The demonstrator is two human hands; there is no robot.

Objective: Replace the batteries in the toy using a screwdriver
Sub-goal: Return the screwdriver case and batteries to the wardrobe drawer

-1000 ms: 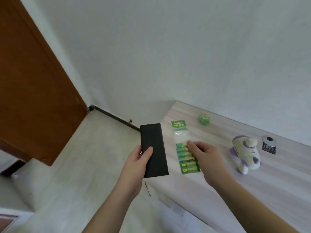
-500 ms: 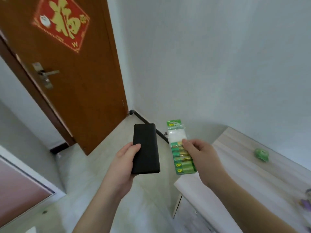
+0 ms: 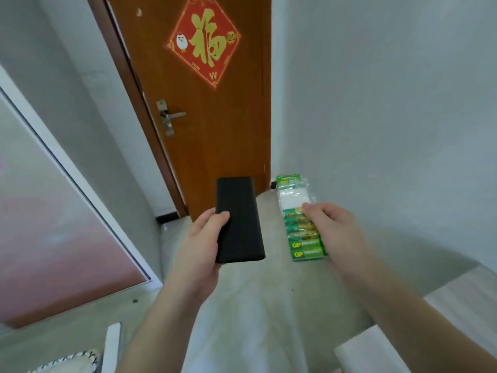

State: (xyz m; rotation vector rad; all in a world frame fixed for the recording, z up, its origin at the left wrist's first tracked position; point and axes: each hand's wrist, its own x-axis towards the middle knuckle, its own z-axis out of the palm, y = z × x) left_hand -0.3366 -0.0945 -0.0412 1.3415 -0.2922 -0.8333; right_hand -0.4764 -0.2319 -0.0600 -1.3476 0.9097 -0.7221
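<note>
My left hand (image 3: 200,246) grips a flat black rectangular case (image 3: 239,220) by its lower left edge, thumb on its face. My right hand (image 3: 334,232) pinches a green GP battery pack (image 3: 302,232), a strip of several green and gold cells with an empty clear upper part. Both are held out in front of me above the floor. The toy is out of view.
A brown door (image 3: 204,125) with a metal handle (image 3: 170,115) and a red diamond decoration (image 3: 205,44) stands ahead. The pale wooden table corner (image 3: 465,300) shows at lower right. A glass panel (image 3: 53,224) is on the left, a white wall on the right.
My view has swung left from the table to the door; the toy and table items have left the frame. Both hands still hold the case and the battery pack.
</note>
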